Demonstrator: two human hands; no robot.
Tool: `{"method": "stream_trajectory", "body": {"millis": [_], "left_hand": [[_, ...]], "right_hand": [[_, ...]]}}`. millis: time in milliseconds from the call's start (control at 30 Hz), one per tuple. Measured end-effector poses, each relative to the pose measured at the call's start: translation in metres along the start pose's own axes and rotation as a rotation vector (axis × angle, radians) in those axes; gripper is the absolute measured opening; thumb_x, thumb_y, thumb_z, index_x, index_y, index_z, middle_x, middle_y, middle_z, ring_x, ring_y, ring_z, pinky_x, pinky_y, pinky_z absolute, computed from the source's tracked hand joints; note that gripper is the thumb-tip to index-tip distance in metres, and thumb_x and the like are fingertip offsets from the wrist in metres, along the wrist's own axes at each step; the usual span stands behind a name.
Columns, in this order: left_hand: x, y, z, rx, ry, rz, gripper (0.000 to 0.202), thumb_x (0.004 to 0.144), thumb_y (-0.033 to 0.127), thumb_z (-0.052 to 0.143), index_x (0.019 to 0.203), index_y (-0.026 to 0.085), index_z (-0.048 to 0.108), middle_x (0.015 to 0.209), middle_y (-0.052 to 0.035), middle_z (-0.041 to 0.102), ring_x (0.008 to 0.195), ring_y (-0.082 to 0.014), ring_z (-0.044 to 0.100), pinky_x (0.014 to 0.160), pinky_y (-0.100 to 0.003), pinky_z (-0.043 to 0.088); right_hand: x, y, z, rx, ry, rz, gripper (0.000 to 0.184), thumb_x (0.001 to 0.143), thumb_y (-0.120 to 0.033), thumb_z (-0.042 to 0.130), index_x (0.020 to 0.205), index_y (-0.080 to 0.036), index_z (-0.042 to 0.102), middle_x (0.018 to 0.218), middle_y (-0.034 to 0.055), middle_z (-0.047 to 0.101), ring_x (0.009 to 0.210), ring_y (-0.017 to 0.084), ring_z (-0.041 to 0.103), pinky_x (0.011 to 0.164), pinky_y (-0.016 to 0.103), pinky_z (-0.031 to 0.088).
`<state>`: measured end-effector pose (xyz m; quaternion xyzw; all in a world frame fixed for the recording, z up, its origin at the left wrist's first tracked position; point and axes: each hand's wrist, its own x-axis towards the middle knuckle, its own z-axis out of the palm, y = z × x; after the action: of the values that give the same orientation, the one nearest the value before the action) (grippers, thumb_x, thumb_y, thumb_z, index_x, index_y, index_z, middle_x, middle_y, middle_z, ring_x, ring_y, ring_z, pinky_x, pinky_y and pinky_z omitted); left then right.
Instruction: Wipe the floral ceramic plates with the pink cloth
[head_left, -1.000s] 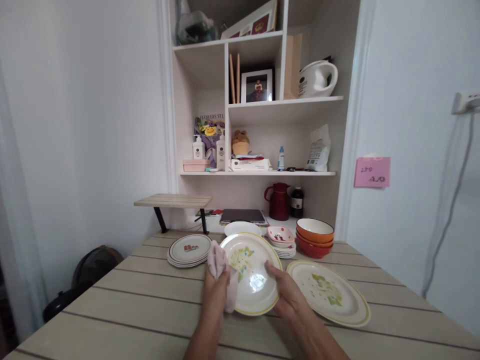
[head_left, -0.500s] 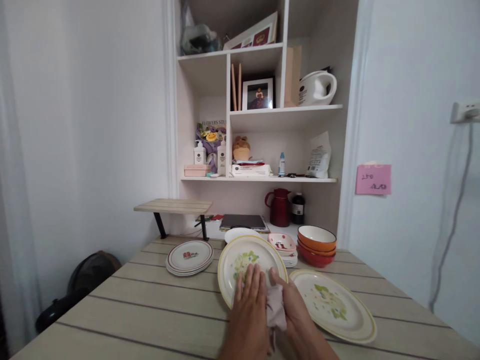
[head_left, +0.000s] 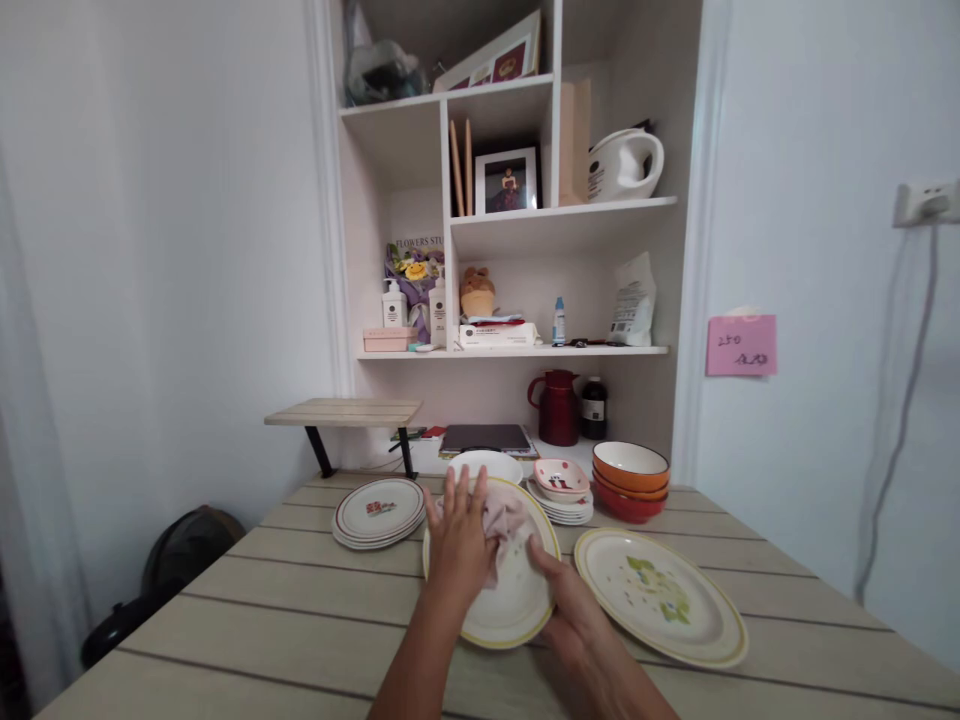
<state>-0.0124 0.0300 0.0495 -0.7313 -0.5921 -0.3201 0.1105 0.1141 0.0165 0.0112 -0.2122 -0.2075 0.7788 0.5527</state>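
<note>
A round cream plate with a yellow rim (head_left: 517, 605) is tilted up toward me above the table. My right hand (head_left: 576, 612) grips its lower right edge, thumb on the face and fingers behind. Across the plate's upper left lies my left hand (head_left: 459, 545), fingers stretched and spread, holding a pale pink cloth (head_left: 505, 512) against the face. The cloth bunches out to the right of those fingers and hides most of the green print. Beside my right hand, a matching plate with a green flower print (head_left: 660, 600) rests flat on the table.
A stack of small plates (head_left: 379, 510) sits at the left. Behind are a white dish (head_left: 487, 462), small square bowls on plates (head_left: 562, 480) and stacked orange and red bowls (head_left: 631, 482). A low wooden stand (head_left: 345, 411) and a red jug (head_left: 559, 408) stand farther back.
My left hand has moved up and left across the plate with the cloth, its fingers spreading. The held plate has shifted slightly down and left; my right hand still grips its edge.
</note>
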Motion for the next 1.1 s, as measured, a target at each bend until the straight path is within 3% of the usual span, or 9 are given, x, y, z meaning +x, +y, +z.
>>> {"method": "stream_trajectory", "body": {"millis": [100, 233, 400, 500, 633, 733, 900, 1000, 1100], "left_hand": [[0.0, 0.001, 0.0, 0.098, 0.128, -0.092, 0.087, 0.074, 0.02, 0.06, 0.15, 0.022, 0.017, 0.157, -0.016, 0.022, 0.145, -0.0333, 0.006, 0.111, -0.064, 0.001], [-0.012, 0.01, -0.001, 0.094, 0.139, -0.044, 0.095, 0.067, 0.018, 0.068, 0.148, 0.028, 0.021, 0.159, -0.0115, 0.017, 0.145, -0.033, 0.007, 0.113, -0.059, 0.007], [-0.025, 0.01, -0.011, -0.069, -0.053, -0.131, 0.099, 0.058, 0.025, 0.074, 0.146, 0.029, 0.029, 0.16, -0.0114, 0.012, 0.145, -0.0372, 0.007, 0.112, -0.058, 0.013], [-0.033, 0.005, -0.03, -0.161, -0.172, -0.08, 0.099, 0.055, 0.027, 0.077, 0.145, 0.03, 0.034, 0.16, -0.0103, 0.009, 0.145, -0.0371, 0.005, 0.113, -0.056, 0.011], [-0.045, 0.002, -0.052, -0.284, -0.32, 0.157, 0.058, 0.069, 0.018, 0.064, 0.125, 0.036, 0.06, 0.154, -0.0014, 0.033, 0.143, -0.0294, 0.023, 0.115, -0.051, 0.014], [-0.047, 0.002, -0.052, -0.323, -0.374, 0.29, 0.054, 0.075, 0.011, 0.056, 0.123, 0.036, 0.061, 0.146, 0.0006, 0.046, 0.14, -0.0252, 0.031, 0.116, -0.05, 0.015], [-0.033, -0.001, -0.036, -0.182, -0.27, 0.275, 0.054, 0.08, 0.01, 0.054, 0.128, 0.034, 0.056, 0.147, 0.0, 0.045, 0.14, -0.0265, 0.029, 0.116, -0.054, 0.012], [-0.027, -0.011, -0.029, -0.06, -0.106, 0.209, 0.052, 0.082, 0.009, 0.051, 0.129, 0.031, 0.055, 0.143, -0.0038, 0.05, 0.136, -0.0283, 0.038, 0.112, -0.055, 0.023], [-0.033, -0.025, -0.018, 0.059, 0.105, 0.197, 0.043, 0.083, 0.009, 0.052, 0.122, 0.023, 0.06, 0.13, -0.0108, 0.061, 0.123, -0.0314, 0.052, 0.103, -0.056, 0.037]], "right_hand": [[-0.002, 0.005, 0.003, 0.018, -0.009, 0.015, 0.028, 0.078, -0.028, 0.067, 0.099, -0.01, 0.069, 0.077, 0.0121, 0.076, 0.083, 0.028, 0.072, 0.089, 0.044, 0.05], [0.002, 0.007, 0.001, 0.078, -0.055, 0.087, 0.027, 0.083, -0.028, 0.059, 0.098, -0.008, 0.069, 0.082, 0.0153, 0.076, 0.09, 0.028, 0.071, 0.091, 0.044, 0.049], [0.011, 0.007, -0.006, 0.079, -0.008, 0.121, 0.028, 0.083, -0.027, 0.055, 0.097, -0.007, 0.069, 0.089, 0.0173, 0.075, 0.093, 0.028, 0.07, 0.093, 0.044, 0.047], [0.011, 0.003, -0.004, 0.06, -0.056, 0.15, 0.029, 0.081, -0.027, 0.057, 0.098, -0.007, 0.069, 0.093, 0.0176, 0.075, 0.095, 0.028, 0.069, 0.095, 0.044, 0.046], [0.004, -0.006, 0.005, 0.074, -0.116, 0.212, 0.031, 0.085, -0.028, 0.049, 0.094, -0.005, 0.069, 0.092, 0.0176, 0.075, 0.092, 0.028, 0.07, 0.094, 0.044, 0.046], [0.0, -0.007, 0.009, 0.09, -0.103, 0.162, 0.027, 0.085, -0.024, 0.049, 0.09, -0.007, 0.07, 0.085, 0.0136, 0.076, 0.085, 0.024, 0.071, 0.093, 0.04, 0.047], [-0.005, 0.003, 0.012, 0.108, -0.124, 0.081, 0.032, 0.084, -0.031, 0.057, 0.104, -0.009, 0.068, 0.093, 0.0128, 0.076, 0.085, 0.024, 0.071, 0.092, 0.04, 0.048], [-0.006, 0.006, 0.014, 0.119, -0.109, 0.058, 0.039, 0.084, -0.035, 0.058, 0.113, -0.009, 0.065, 0.096, 0.0137, 0.075, 0.09, 0.026, 0.07, 0.093, 0.041, 0.048], [-0.005, -0.001, 0.013, 0.13, -0.007, 0.027, 0.043, 0.086, -0.035, 0.057, 0.12, -0.009, 0.061, 0.096, 0.0141, 0.075, 0.095, 0.027, 0.069, 0.094, 0.044, 0.047]]}}
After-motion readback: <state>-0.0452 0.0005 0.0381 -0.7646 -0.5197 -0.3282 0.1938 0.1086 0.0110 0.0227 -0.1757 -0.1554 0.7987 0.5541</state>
